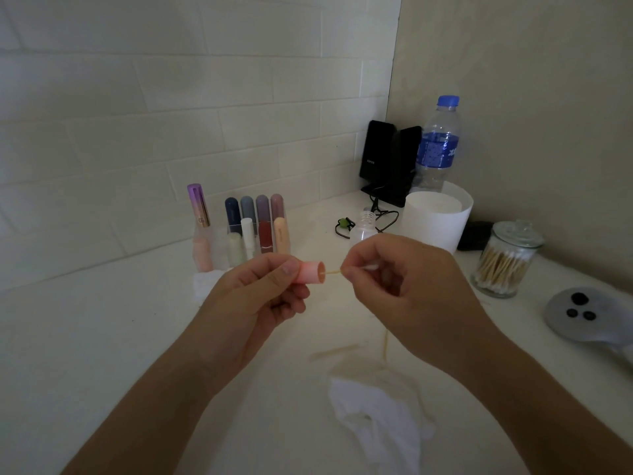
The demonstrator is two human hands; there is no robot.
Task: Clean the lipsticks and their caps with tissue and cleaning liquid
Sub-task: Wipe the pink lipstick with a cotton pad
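Observation:
My left hand (pixel 255 299) grips a pink lipstick cap (pixel 310 272), its open end turned to the right. My right hand (pixel 407 286) pinches a cotton swab (pixel 334 273); one end of the wooden stick goes into the cap's mouth, and the white tip at the other end shows by my thumb. A crumpled white tissue (pixel 380 419) lies on the white counter near me. A small clear bottle (pixel 363 228) without a cap stands behind my right hand. Several lipsticks (pixel 260 224) stand in a clear holder at the back, with a purple-topped tube (pixel 200 217) to their left.
A glass jar of cotton swabs (pixel 505 262) stands at the right, a white tissue-roll holder (pixel 435 217) and a water bottle (pixel 438 142) behind it. Black speakers (pixel 387 159) with cables sit in the corner. A grey device (pixel 582 313) lies at the right edge. Another tissue (pixel 205 284) lies behind my left hand.

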